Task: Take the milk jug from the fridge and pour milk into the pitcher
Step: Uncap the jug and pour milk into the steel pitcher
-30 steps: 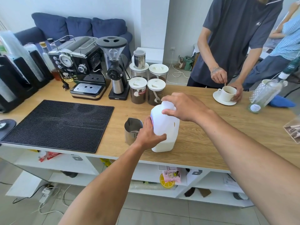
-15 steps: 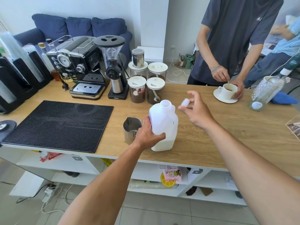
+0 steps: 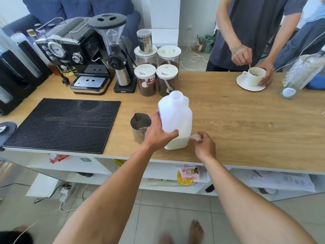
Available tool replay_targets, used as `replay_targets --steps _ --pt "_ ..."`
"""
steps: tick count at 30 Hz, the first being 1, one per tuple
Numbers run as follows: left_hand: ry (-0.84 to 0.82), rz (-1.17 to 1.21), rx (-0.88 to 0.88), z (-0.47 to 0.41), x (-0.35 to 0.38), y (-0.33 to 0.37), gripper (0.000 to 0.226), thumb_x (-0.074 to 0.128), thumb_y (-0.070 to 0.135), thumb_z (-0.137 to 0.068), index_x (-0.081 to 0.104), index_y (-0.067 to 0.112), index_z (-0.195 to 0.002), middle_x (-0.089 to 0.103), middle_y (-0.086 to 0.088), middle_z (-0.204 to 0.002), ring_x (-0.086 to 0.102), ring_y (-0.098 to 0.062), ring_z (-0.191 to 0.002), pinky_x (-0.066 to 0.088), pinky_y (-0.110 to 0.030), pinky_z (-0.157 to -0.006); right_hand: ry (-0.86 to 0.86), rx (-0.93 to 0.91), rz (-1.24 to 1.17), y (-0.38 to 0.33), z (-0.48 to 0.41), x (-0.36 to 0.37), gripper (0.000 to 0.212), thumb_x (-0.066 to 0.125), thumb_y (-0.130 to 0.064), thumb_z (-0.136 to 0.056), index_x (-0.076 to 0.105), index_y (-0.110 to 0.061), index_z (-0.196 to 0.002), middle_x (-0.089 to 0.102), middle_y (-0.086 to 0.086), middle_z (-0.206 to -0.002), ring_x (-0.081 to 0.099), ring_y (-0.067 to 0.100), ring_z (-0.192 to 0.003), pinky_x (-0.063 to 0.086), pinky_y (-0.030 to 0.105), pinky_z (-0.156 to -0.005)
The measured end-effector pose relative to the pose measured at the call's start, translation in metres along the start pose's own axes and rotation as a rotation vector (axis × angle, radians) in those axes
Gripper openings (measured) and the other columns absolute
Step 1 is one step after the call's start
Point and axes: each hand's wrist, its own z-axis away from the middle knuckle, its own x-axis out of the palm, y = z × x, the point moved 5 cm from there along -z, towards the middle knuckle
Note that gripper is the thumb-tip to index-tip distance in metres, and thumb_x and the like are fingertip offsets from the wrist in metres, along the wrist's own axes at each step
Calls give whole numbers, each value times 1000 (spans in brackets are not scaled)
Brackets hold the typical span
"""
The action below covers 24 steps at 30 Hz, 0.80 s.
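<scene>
— What's the left hand (image 3: 159, 133) doing?
— It's wrapped around the lower side of the milk jug (image 3: 175, 120), thumb across the front, gripping it. The jug stands upright near the front edge of the wooden surface (image 3: 237, 124), its mouth uncapped, with only a little milk at the bottom.
— And the right hand (image 3: 204, 147)?
— Low on the surface just right of the jug's base, fingers curled and pinching the small white cap (image 3: 195, 137).
— Where's the pitcher (image 3: 140, 126)?
— Just left of the jug, partly behind the left hand. One steel pitcher, upright.
— Anything else to count?
— Four white-lidded jars (image 3: 157, 74) behind the jug, one cup (image 3: 255, 76) on one saucer, one black mat (image 3: 63, 124).
</scene>
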Motion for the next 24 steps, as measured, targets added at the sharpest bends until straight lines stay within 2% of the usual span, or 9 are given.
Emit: replay_targets --steps 4,7,11,13,16,21,24 --pt "11 23 8 1 1 -2 86 77 40 -69 29 31 -139 40 18 -117 51 -15 -111 50 -48 -97 0 39 52 19 6 5 42 64 -26 -87 53 -22 -128 64 5 -120 61 25 -103 47 29 -79" --pt "5 32 12 1 1 -2 87 76 42 -68 27 30 -139 41 15 -121 52 -17 -114 51 -50 -97 19 0 143 24 8 6 41 66 -26 -85 53 -22 -124 65 5 -118 60 27 -104 51 38 -85" --pt "-3 48 12 1 0 -2 89 78 39 -69 26 31 -141 41 15 -122 50 -15 -115 50 -47 -99 -12 -52 190 22 7 5 48 67 -20 -86 49 -16 -130 56 5 -131 53 28 -116 47 42 -95" --pt "-12 49 21 1 -1 -1 90 79 39 -70 26 31 -143 41 14 -124 48 -14 -117 49 -44 -99 -54 -44 177 21 6 2 54 65 -21 -88 43 -16 -137 50 6 -139 49 27 -124 44 39 -100" --pt "-30 59 28 1 -2 0 90 79 38 -72 26 31 -144 41 13 -125 48 -14 -119 48 -37 -96 -75 -17 87 13 4 -8 47 57 -23 -94 43 -16 -138 45 5 -143 47 25 -126 39 30 -95" --pt "-39 65 28 5 -2 3 89 79 39 -74 27 30 -146 48 12 -127 52 -15 -120 45 -30 -91 -16 -181 -134 -31 14 -27 31 47 -34 -99 58 -19 -124 61 -2 -126 55 14 -115 40 25 -90" --pt "-40 37 13 10 -3 3 102 74 54 -69 19 32 -152 54 9 -135 54 -17 -121 50 -39 -98 -17 -265 -261 -61 25 -27 30 48 -36 -98 65 -16 -114 67 -4 -113 60 9 -101 42 14 -76"
